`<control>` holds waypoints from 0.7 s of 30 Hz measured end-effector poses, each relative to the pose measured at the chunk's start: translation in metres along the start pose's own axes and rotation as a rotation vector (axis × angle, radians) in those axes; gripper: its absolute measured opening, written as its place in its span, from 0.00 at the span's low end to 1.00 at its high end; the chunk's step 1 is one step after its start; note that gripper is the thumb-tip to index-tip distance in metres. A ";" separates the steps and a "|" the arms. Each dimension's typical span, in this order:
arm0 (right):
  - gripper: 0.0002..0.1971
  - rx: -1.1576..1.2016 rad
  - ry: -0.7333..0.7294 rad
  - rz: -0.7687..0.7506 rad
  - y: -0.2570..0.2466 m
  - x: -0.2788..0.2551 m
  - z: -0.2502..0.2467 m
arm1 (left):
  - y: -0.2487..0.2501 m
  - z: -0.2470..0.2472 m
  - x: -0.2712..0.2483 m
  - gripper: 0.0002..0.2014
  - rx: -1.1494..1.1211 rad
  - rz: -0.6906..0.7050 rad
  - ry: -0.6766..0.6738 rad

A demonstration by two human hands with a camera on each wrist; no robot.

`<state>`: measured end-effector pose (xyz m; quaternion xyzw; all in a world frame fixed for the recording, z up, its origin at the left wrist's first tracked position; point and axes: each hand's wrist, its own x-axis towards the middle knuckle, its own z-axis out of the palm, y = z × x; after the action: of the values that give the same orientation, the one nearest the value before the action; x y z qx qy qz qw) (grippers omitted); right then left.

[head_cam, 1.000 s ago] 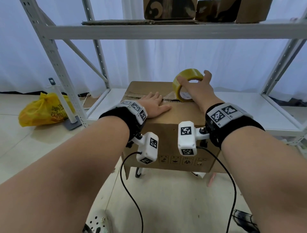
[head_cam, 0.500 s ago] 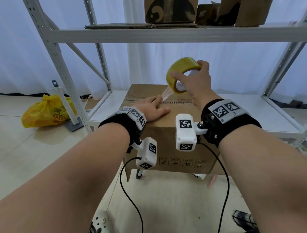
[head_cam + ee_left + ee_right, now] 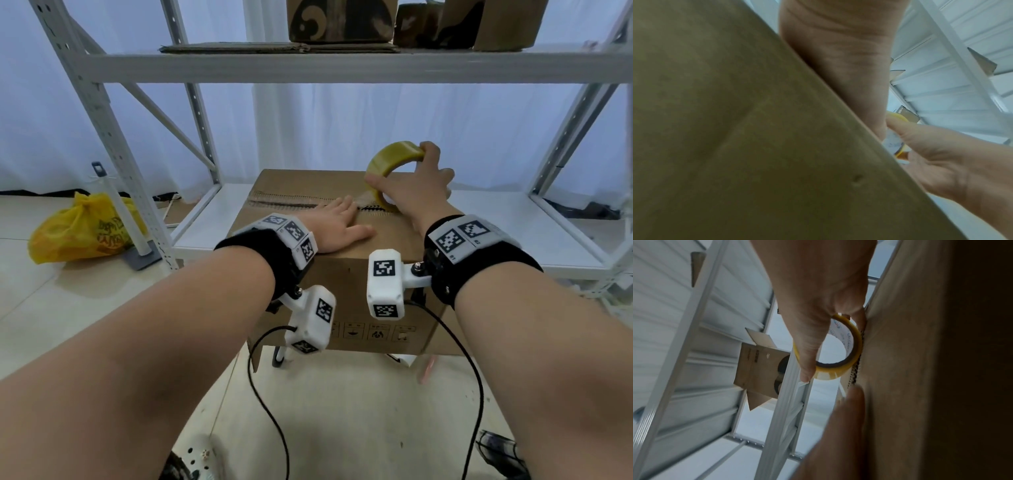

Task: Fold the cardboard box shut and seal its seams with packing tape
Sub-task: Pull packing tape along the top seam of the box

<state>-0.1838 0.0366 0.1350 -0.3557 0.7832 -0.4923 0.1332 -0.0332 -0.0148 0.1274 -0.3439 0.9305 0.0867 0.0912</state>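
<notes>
Saw cardboard box [image 3: 346, 274] flaps closed, contents hidden. My left hand [image 3: 334, 224] lay flat, fingers spread, beside centre seam; right hand [image 3: 412, 192] gripped tape roll [image 3: 390, 161] touching seam.

On the lower shelf stands 1 cardboard box [image 3: 329, 281], with 1 roll of packing tape [image 3: 388, 164] at its 1 o'clock corner. 2 hands work there: the left hand [image 3: 334, 226] and right hand [image 3: 416, 192]. At 12 o'clock overhead sit 3 boxes [image 3: 340, 20]; at 9 o'clock lies 1 yellow bag [image 3: 82, 228].
</notes>
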 end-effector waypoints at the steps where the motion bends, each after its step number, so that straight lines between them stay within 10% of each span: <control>1: 0.52 -0.023 -0.009 -0.011 0.000 0.000 0.001 | 0.005 0.000 0.002 0.38 -0.003 0.005 -0.003; 21: 0.52 -0.038 0.010 -0.024 0.006 -0.004 -0.001 | -0.058 -0.005 -0.031 0.31 0.011 -0.242 0.041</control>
<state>-0.1837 0.0418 0.1298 -0.3652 0.7887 -0.4807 0.1165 0.0277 -0.0398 0.1333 -0.4547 0.8844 0.0629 0.0840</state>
